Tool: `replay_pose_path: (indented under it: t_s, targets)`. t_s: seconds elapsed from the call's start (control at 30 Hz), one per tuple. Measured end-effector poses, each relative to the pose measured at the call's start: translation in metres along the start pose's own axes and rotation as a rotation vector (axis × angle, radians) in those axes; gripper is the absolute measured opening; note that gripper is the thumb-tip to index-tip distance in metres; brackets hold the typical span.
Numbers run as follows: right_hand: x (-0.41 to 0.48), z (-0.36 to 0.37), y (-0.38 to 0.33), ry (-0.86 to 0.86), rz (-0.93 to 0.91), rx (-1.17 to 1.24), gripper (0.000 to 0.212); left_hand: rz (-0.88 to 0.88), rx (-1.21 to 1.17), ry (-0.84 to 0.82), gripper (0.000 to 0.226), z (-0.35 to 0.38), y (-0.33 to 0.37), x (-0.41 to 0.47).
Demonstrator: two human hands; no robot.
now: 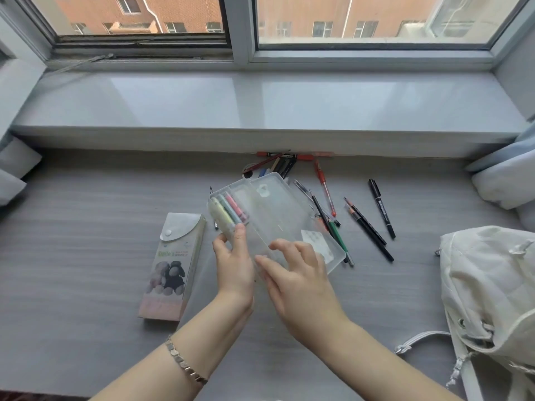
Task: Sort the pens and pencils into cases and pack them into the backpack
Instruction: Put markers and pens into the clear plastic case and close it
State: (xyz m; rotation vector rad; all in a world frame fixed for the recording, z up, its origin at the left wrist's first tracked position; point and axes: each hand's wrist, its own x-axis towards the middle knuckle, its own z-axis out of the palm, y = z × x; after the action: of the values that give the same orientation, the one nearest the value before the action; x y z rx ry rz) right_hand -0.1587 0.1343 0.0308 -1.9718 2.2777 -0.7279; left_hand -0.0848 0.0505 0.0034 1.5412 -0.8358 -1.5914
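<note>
Grey wood-grain tabletop (86, 227) runs under a wide pale windowsill (260, 102); window above w/ brick building outside.

Both hands hold a clear plastic case (278, 215) lifted at tabletop centre. Left hand (234, 264) pinches its near-left end, where pastel highlighters (228, 206) sit inside. Right hand (298, 273) has fingers spread flat on the frosted lid, pressing, not clenched.

Printed soft case (173, 264) lies flat, just left of the hands. Loose pens & pencils (364, 221) are scattered right of centre and along the back edge. Cream backpack (492, 290) sits at the right edge. Bracelet (185, 363) on left wrist.
</note>
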Motion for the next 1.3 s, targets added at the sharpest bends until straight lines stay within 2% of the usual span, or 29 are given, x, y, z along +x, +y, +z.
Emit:
replay_pose_path:
  t_s: [0.13,0.23,0.3,0.37,0.4,0.47,0.53,0.6,0.7,0.87,0.97,1.03,1.13,1.2,1.23,1.3]
  targets:
    - [0.000,0.003,0.006,-0.026,-0.058,0.024,0.016,0.033,0.034,0.003,0.013,-0.004,-0.001,0.006]
    - [0.005,0.003,0.012,-0.003,-0.081,0.187,0.015,0.105,0.118,-0.011,0.009,-0.007,0.001,0.008]
    - [0.021,0.000,0.027,0.097,0.007,0.304,0.015,0.118,0.179,-0.039,0.009,-0.011,0.003,0.011]
    - [0.042,0.000,0.054,0.153,0.174,0.278,0.016,0.121,0.248,-0.059,0.020,-0.016,0.004,0.013]
    - [0.052,0.002,0.070,0.099,0.250,0.214,0.018,0.120,0.283,-0.061,0.027,-0.019,0.004,0.014]
    - [0.064,0.014,0.101,-0.133,0.331,0.048,0.025,0.118,0.332,-0.064,0.032,-0.024,0.004,0.016]
    - [0.066,0.029,0.119,-0.383,0.263,-0.141,0.038,0.101,0.365,-0.065,0.029,-0.026,0.003,0.017]
    - [0.064,0.040,0.128,-0.509,0.146,-0.305,0.049,0.079,0.379,-0.072,0.028,-0.028,0.002,0.017]
    - [0.061,0.048,0.136,-0.490,0.034,-0.412,0.052,0.068,0.374,-0.098,0.028,-0.027,0.004,0.017]
    - [0.071,0.047,0.147,-0.523,0.163,-0.321,0.056,0.071,0.371,-0.137,0.021,-0.019,0.008,0.015]
    - [0.068,0.046,0.149,-0.505,0.119,-0.339,0.052,0.077,0.372,-0.145,0.019,-0.017,0.010,0.012]
    - [0.062,0.040,0.146,-0.378,0.129,-0.229,0.045,0.072,0.369,-0.149,0.016,-0.016,0.010,0.009]
    - [0.058,0.020,0.129,-0.091,0.326,0.211,0.021,0.054,0.373,-0.168,0.018,-0.015,0.010,0.006]
    - [0.055,0.002,0.108,-0.102,0.423,0.534,0.019,0.028,0.376,-0.184,0.019,-0.015,0.007,0.004]
    - [0.052,-0.007,0.096,-0.147,0.400,0.633,0.020,0.017,0.379,-0.188,0.021,-0.015,0.006,0.003]
    - [0.043,-0.020,0.072,-0.256,0.245,0.656,0.019,0.017,0.382,-0.203,0.028,-0.014,0.005,0.000]
